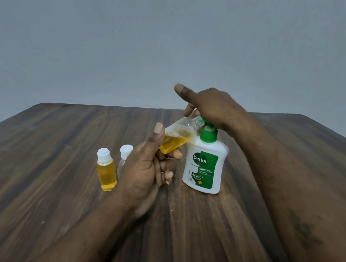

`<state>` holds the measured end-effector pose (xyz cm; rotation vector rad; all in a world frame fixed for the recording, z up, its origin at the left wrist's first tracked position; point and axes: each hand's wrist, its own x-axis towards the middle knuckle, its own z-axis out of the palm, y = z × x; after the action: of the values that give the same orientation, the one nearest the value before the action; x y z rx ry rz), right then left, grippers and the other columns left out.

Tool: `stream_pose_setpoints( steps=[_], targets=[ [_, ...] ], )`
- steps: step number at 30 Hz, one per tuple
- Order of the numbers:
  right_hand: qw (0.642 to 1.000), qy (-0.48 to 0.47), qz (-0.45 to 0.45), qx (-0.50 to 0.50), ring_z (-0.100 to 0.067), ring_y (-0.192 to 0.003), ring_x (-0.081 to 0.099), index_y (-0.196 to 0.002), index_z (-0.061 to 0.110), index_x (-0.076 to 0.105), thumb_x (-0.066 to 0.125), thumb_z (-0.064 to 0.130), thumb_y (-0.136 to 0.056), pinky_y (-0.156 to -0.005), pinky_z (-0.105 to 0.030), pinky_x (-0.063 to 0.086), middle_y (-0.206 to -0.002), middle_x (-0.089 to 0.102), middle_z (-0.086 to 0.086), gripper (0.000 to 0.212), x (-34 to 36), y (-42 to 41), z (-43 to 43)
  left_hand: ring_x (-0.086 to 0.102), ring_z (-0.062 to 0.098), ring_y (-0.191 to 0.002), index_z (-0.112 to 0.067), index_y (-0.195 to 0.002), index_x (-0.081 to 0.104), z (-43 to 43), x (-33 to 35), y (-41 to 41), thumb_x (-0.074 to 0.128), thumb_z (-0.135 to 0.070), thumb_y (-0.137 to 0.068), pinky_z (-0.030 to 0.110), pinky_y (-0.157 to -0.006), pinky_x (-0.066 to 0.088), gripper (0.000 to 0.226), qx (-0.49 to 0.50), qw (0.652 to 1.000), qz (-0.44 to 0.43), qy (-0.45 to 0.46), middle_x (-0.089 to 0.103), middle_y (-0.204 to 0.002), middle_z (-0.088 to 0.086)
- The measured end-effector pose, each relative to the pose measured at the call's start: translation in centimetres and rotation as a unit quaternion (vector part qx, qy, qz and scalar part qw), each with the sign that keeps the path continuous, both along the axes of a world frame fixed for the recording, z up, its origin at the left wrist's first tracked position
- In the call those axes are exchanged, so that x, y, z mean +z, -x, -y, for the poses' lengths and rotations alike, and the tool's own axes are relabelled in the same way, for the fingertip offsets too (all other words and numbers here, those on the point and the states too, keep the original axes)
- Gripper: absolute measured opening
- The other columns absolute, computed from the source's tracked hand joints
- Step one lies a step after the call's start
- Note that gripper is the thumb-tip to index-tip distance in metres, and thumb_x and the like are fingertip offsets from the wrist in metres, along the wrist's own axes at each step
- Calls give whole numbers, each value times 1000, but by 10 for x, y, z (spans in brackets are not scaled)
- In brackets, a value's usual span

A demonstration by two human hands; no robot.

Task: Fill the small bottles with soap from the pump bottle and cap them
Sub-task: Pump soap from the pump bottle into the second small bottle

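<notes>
Currently pinches a tilted, half-filled small bottle [176,139] between thumb and curled fingers of the left hand [144,169], neck at the pump bottle [205,164] spout, and presses the pump with the right hand [212,105], thumb raised; likely light, stiff, soap-slick, best gripped mid-body.

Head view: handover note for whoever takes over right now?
Left hand grips an uncapped small bottle, tilted, about half full, with its mouth at the spout of the pump bottle.
Right hand presses on the pump head. The pump bottle stands on the table.
Done: one capped full bottle at left.
Left: finish filling and cap the held one. The second capped bottle, behind the left hand, looks empty. No loose cap is in view.
</notes>
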<state>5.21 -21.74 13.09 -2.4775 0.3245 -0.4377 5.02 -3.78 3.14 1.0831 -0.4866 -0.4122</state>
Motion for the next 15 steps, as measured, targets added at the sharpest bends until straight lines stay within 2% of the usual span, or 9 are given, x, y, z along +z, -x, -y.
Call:
stream_pose_setpoints(
  steps=[3,7,10,12,13,15],
  targets=[
    [999,-11,-33,3,-17,-86,70,-82,23,78,47,85,-88,-82,-37,53,-93,75,3,70,-5,-3,3,44,12,-50,-12,-99,69,1,-1,1,47,-57,-101,23,-46,40,50,0,1000,-4,-3,64,-79,7],
    [999,10,-28,15,-16,-85,70,-84,21,79,49,83,-89,-83,-38,54,-91,75,3,68,-2,0,1,44,13,-50,-13,-96,69,0,-1,1,47,-57,-101,24,-47,39,49,1,1000,-4,-1,63,-79,7],
    [997,45,62,-6,-18,-79,71,-87,16,78,48,84,-88,-84,-42,59,-84,76,0,74,5,2,-2,43,12,-50,-12,-94,68,0,1,1,47,-58,-99,24,-46,38,50,-11,1000,0,9,64,-79,6],
    [988,45,142,-26,-20,-75,73,-83,13,75,51,86,-84,-77,-47,62,-77,76,-2,77,7,3,-4,43,12,-49,-12,-92,68,0,2,1,47,-57,-99,23,-46,38,50,-14,1000,-4,16,64,-79,6],
    [986,25,161,-24,-18,-72,72,-81,12,74,53,86,-83,-73,-46,63,-74,76,-1,77,8,4,-5,43,12,-49,-13,-92,68,0,2,1,47,-57,-99,24,-46,38,50,-13,1000,-8,17,64,-79,6],
    [990,-18,142,-5,-13,-68,71,-80,14,76,52,84,-87,-68,-37,58,-70,75,3,74,9,5,-9,43,12,-49,-14,-91,69,-1,2,0,48,-57,-98,24,-46,38,48,-9,1000,-12,19,63,-79,6]
  ],
)
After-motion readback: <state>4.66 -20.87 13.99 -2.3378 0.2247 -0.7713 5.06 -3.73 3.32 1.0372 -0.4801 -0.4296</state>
